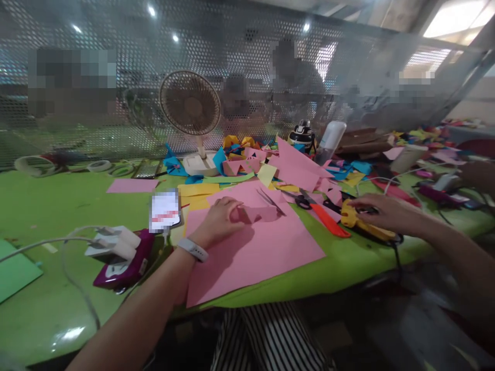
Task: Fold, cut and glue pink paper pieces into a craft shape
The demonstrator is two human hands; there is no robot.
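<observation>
My left hand (220, 220), with a pale band on its wrist, rests over a large pink paper sheet (247, 263). Its curled fingers hold a folded pink paper piece (265, 212). To the right, my right hand (382, 212) grips a yellow glue gun (369, 228) lying near the table edge, a dark cord running down from its end. Between the hands are a red-orange cutter (328, 220) and dark-handled scissors (303, 201). Part of the glue gun is hidden by my fingers.
A purple power strip (124, 273) with white chargers and a lit phone (165, 210) lie left. Behind stand a fan (191, 105), a heap of coloured paper scraps (297, 167), a dark-topped bottle (302, 135) and a clear bottle (331, 139). A perforated metal screen (247, 62) rises beyond the green table (77, 206).
</observation>
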